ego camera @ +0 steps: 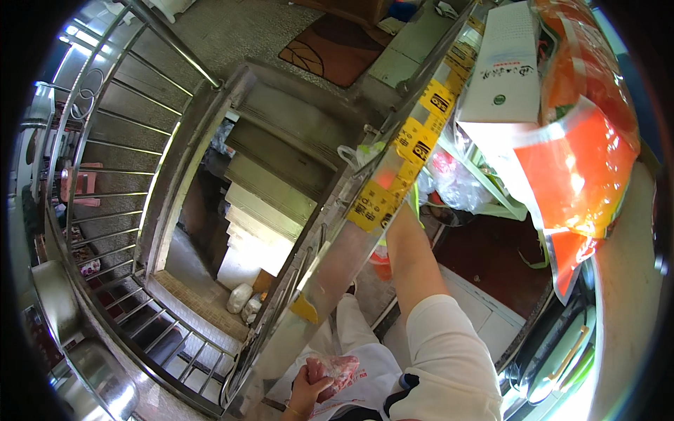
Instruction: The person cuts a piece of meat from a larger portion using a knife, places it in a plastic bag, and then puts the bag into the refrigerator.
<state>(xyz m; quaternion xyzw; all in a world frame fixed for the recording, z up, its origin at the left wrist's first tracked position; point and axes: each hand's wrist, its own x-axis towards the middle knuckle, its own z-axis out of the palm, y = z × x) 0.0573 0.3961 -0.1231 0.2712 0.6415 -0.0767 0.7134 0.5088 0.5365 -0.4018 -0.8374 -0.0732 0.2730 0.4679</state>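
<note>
My left hand [310,390] grips a piece of raw red meat [333,372] in clear plastic, held low in front of my white apron [375,359]. My right arm, in a short white sleeve, reaches forward, and the hand itself is hidden behind a long ledge [337,263] patched with yellow printed tape [371,206]. Beside that forearm are clear plastic bags [458,179] and a pale green rack [503,202]. Above them rest a white box [503,68] and a large shiny orange-red package [574,173], both bearing writing.
Beyond the ledge, a stairwell with concrete steps [284,152] drops away, bordered by a metal railing [118,197]. A brown patterned mat [337,50] lies on the upper floor. Metal basins [102,376] stand at lower left. On the right, lids or pans [558,358] lean upright.
</note>
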